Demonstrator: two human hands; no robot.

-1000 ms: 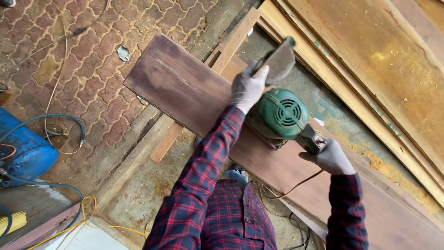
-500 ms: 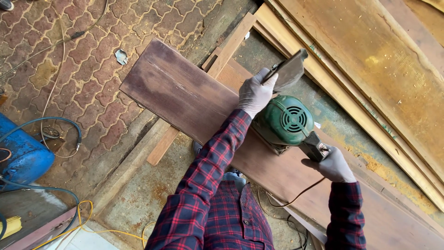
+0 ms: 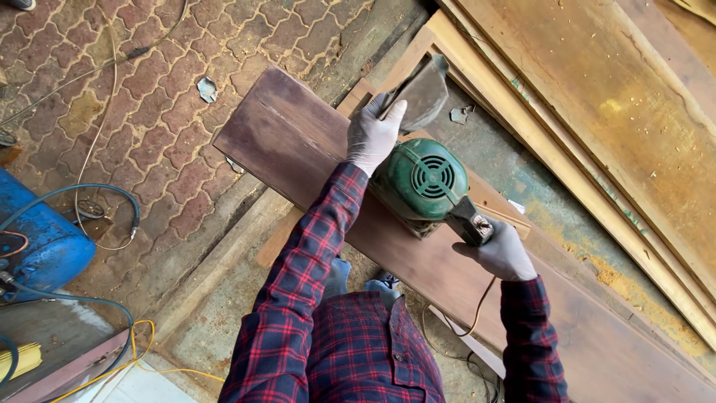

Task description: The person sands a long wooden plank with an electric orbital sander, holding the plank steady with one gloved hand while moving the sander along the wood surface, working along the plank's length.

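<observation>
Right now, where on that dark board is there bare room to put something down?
The dark board is bare from its far end up to the left hand. It is crowded around the green power tool and right hand.

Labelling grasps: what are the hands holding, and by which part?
Both grip the green electric sander on the dark wooden board: left hand on its front grey handle, right hand on the rear black handle.

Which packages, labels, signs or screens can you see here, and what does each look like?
No packages, signs or screens show.
The nearest thing to a label: a small pale patch on the black rear handle of the green power tool, beside the right hand; too small to make out.
The left hand rests at the tool's front.
</observation>
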